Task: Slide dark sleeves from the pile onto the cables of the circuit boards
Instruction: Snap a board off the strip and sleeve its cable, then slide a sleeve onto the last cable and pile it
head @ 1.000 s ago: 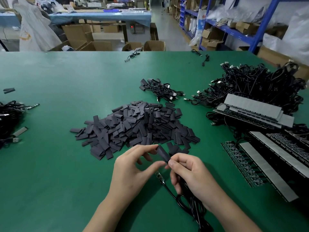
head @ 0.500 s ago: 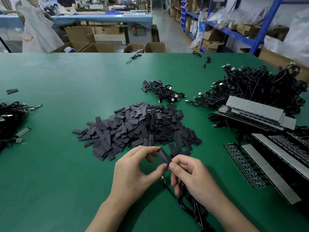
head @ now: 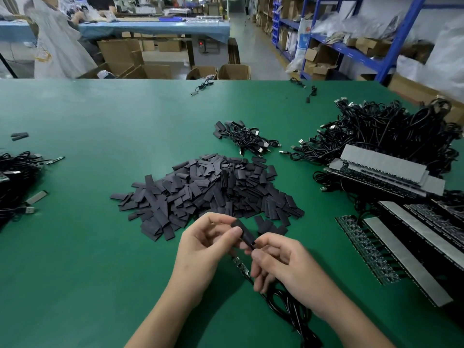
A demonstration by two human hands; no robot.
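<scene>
A flat green table top (head: 100, 272) fills the foreground. Beyond its far edge, open brown cardboard boxes (head: 233, 71) stand on the floor. A long blue-covered workbench (head: 155, 27) lies behind them, a person in a white coat (head: 57, 46) beside it. Blue metal shelving (head: 401, 28) with boxes lines the right.

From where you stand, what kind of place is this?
Most likely an electronics assembly workshop or small factory: a green worktable holds a pile of dark sleeves and heaps of black cables with circuit boards, and blue shelving with cardboard boxes stands behind.
</scene>
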